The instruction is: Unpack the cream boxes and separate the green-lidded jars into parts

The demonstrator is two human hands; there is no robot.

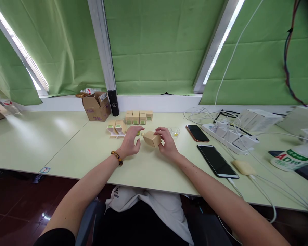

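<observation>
Green blinds (166, 44) hang behind the pale surface (143, 172). Leftmost, a raised-flap carton (96, 110), contents hidden, stands beside a black cylinder (113, 103). Two open-flapped boxes (116, 127) sit left of grouped small boxes (135, 118). The left hand (129, 141) curves by a green item (138, 133), grip unclear; between both hands, a tilted box (151, 139) is held by the right hand (167, 142), near a clear dish (178, 132) containing something yellow (175, 134).
</observation>
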